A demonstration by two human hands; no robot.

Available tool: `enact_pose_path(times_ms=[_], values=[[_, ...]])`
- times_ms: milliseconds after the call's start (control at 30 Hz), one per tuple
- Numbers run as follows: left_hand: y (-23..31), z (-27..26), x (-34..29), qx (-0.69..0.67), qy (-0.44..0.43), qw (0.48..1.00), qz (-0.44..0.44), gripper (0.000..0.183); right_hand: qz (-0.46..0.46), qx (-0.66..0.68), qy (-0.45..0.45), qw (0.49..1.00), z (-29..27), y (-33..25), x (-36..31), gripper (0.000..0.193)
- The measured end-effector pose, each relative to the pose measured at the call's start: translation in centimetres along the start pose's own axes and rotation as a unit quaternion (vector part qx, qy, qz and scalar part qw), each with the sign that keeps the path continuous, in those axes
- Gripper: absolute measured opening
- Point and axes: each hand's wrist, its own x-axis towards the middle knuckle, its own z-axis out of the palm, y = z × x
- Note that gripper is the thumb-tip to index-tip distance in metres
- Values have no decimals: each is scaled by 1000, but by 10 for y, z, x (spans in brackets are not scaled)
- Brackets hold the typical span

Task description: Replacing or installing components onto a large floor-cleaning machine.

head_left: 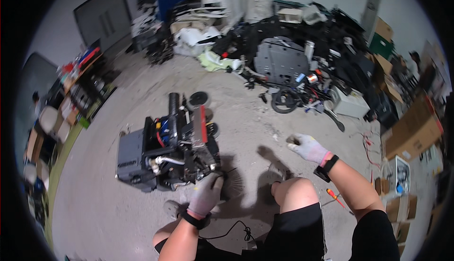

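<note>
On a concrete floor (94, 204), a grey-and-black machine (165, 150), white hose (170, 160) exposed, sits left of centre, flat panel (130, 154) facing left, long axis unclear. At right, a white bin (397, 175) holds something blue (400, 188). The gloved left hand (206, 195) curls against the machine, grip unclear; the right hand (309, 148) hovers half-curled, contents indistinct.

Machine (165, 152): on the floor (90, 180), left of the screwdriver (334, 195)
Scrap heap (281, 60): floor's far edge
Cartons (410, 131): floor's right edge
</note>
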Motion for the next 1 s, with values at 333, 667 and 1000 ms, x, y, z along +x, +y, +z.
enact_pose_path(times_ms=[333, 667, 1000], values=[[-8, -35, -13, -133, 27, 973, -186, 22, -310, -271, -3, 911, 140, -153, 198, 52], [-14, -76, -6, -196, 34, 952, -234, 23, -450, -457, -46, 766, 212, -185, 287, 31], [-4, -75, 6, -246, 55, 947, -200, 25, -363, -167, 56, 915, 132, -166, 279, 29]])
